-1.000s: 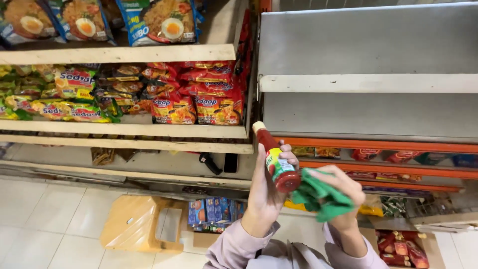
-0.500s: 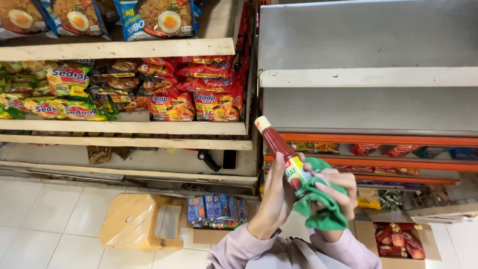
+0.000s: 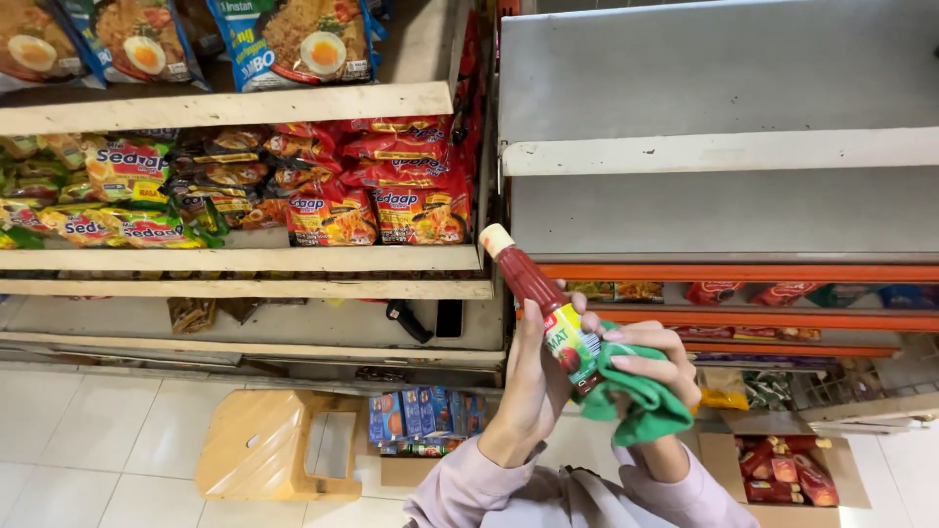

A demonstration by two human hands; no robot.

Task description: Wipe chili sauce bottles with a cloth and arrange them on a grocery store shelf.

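Note:
My left hand (image 3: 533, 386) grips a red sauce bottle (image 3: 541, 298) with a cream cap, tilted so the cap points up and to the left. My right hand (image 3: 650, 362) holds a green cloth (image 3: 638, 403) pressed around the bottle's lower end. Both hands are in front of the shelving, at the gap between the two shelf units. The bottle's base is hidden by the cloth.
Left shelves (image 3: 245, 259) carry several noodle packets (image 3: 377, 210). The grey right shelf (image 3: 719, 152) is bare, with orange-edged shelves (image 3: 743, 274) below holding packets. On the tiled floor lie a yellow plastic stool (image 3: 279, 445), a box of blue cartons (image 3: 416, 420) and a cardboard box of red packets (image 3: 787, 469).
The bottle has tilted further, its cap leaning left. The cloth has moved onto the bottle's lower end, and both hands sit slightly lower and to the right.

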